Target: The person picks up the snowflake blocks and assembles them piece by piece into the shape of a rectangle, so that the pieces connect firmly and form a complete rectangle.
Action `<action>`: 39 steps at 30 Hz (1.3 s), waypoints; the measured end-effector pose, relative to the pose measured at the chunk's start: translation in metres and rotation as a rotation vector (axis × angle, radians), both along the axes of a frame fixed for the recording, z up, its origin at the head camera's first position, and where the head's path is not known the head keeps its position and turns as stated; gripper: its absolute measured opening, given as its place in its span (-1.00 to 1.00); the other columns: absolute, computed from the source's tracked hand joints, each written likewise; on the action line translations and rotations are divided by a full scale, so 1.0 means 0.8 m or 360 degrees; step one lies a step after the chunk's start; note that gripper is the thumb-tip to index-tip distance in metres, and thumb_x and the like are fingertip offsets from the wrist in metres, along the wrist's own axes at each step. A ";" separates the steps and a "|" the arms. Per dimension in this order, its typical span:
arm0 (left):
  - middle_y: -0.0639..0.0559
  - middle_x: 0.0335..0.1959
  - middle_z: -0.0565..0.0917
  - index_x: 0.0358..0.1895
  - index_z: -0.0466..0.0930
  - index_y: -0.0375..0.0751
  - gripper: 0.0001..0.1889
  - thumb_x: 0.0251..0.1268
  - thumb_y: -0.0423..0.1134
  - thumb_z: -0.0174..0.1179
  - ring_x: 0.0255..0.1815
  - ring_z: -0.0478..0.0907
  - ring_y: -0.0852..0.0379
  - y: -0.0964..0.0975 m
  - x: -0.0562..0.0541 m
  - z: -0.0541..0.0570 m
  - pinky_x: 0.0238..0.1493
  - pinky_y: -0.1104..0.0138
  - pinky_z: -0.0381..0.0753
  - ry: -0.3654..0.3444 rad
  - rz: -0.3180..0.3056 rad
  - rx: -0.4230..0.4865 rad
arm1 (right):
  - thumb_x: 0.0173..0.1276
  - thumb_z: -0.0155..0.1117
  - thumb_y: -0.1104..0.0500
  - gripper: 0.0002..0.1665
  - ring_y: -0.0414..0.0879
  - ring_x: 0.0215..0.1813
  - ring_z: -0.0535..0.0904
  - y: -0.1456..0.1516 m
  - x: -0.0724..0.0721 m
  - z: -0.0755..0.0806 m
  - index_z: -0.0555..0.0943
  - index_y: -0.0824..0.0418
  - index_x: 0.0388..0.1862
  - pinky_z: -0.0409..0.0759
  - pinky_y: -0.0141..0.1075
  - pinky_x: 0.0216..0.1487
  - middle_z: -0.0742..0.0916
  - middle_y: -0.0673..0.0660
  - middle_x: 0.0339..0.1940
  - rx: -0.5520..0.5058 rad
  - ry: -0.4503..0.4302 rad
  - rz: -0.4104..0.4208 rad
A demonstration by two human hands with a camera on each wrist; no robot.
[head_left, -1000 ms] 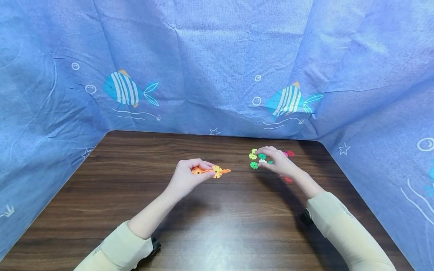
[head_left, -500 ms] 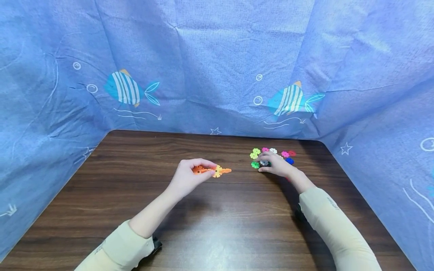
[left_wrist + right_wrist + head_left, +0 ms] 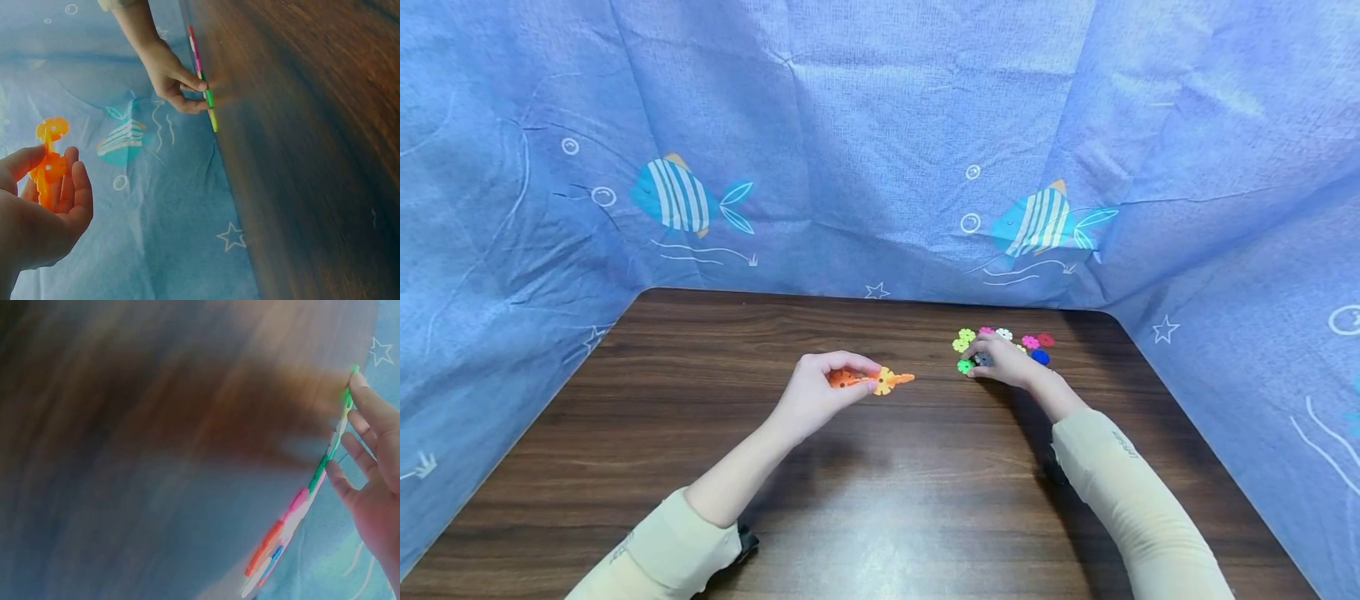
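Note:
My left hand [image 3: 822, 387] pinches a small chain of joined orange and yellow-orange snowflake discs [image 3: 883, 381] between thumb and fingers, held up above the table. In the left wrist view this orange chain [image 3: 49, 165] stands upright by the thumb. Over at the right, my right hand [image 3: 1009, 362] reaches down into a group of loose snowflake discs. Its thumb and forefinger close around a green snowflake disc [image 3: 966, 367] at the group's near left edge. A grey-looking disc [image 3: 983, 359] lies partly hidden beneath the fingers.
Around the right hand lie yellow-green discs [image 3: 961, 344], a white disc [image 3: 1004, 334], pink discs [image 3: 1031, 342], a red disc [image 3: 1046, 340] and a blue disc [image 3: 1040, 357]. The brown wooden table [image 3: 737, 333] ends at a blue fish-print curtain [image 3: 865, 167].
My right hand has lowered and shifted left over the discs, its thumb and forefinger drawing together at the green one, which has shifted slightly. The left hand and its chain have barely moved.

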State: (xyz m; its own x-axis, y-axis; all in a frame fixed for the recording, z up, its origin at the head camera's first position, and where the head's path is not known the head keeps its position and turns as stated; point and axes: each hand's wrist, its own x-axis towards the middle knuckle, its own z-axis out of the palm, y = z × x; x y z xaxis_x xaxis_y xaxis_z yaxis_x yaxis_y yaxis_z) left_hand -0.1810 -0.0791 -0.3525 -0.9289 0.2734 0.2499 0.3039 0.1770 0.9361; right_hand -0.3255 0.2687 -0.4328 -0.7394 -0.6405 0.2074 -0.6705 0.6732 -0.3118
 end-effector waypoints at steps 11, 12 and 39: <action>-0.04 -0.22 0.72 -0.18 0.71 -0.17 -0.77 0.03 -0.37 0.38 -0.28 0.65 0.13 0.000 -0.002 -0.001 -0.32 0.36 0.65 0.0043 -0.0015 0.0003 | 0.03 0.47 0.32 -0.71 -0.13 -0.33 0.56 -0.014 0.009 0.010 0.54 0.23 -0.29 0.52 -0.27 -0.26 0.65 0.02 -0.46 -0.0146 -0.0215 -0.0101; -0.03 -0.21 0.72 -0.18 0.71 -0.16 -0.77 0.02 -0.35 0.40 -0.28 0.66 0.13 0.000 -0.002 -0.002 -0.32 0.34 0.66 0.0042 -0.0017 -0.0002 | 0.05 0.45 0.33 -0.72 -0.14 -0.33 0.56 -0.015 0.010 0.012 0.54 0.24 -0.29 0.52 -0.28 -0.26 0.65 0.02 -0.46 -0.0151 -0.0228 -0.0097; 0.00 -0.27 0.65 -0.22 0.75 -0.18 -0.76 -0.05 -0.31 0.46 -0.27 0.52 0.11 0.001 0.002 0.008 -0.34 0.45 0.53 0.0285 0.0167 -0.0070 | 0.23 0.33 0.25 -0.72 -0.07 -0.46 0.65 -0.058 0.081 0.124 0.52 0.30 -0.11 0.62 -0.27 -0.43 0.68 0.27 -0.33 -0.0789 -0.0660 -0.0361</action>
State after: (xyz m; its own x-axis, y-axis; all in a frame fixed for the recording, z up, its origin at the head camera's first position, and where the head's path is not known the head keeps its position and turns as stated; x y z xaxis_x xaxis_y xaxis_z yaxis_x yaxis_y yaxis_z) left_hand -0.1797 -0.0782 -0.3459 -0.8947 0.1916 0.4035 0.4425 0.2561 0.8594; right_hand -0.2610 0.2225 -0.3338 -0.9258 -0.3627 0.1067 -0.2882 0.4943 -0.8201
